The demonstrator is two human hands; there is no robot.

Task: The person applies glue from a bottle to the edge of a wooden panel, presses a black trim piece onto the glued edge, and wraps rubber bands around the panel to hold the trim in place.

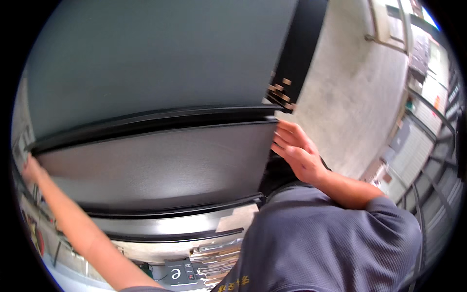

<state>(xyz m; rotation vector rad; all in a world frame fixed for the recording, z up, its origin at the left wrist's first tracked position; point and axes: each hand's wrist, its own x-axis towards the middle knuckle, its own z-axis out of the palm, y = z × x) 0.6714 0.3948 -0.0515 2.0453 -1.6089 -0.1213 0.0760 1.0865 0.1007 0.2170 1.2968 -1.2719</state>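
Observation:
A long dark grey panel (pixel 160 168) with black raised edges spans the space in front of my body. My right hand (pixel 297 151) grips its right end near the far corner, with the fingers bent at the edge. Stretched far out, my left hand (pixel 34 170) is at the panel's left end near the far corner; it is blurred and its fingertips are partly hidden. Just beyond the panel's far edge lies a large, flat dark grey-green sheet (pixel 160 58) with a black rim.
Small tan blocks (pixel 281 92) lie by the sheet's near right corner, beside a black strip (pixel 304 44). Pale concrete floor (pixel 350 87) stretches to the right, toward a metal frame (pixel 389 44). Close to my body are stacked flat pieces (pixel 219 263) and a dark box (pixel 180 273).

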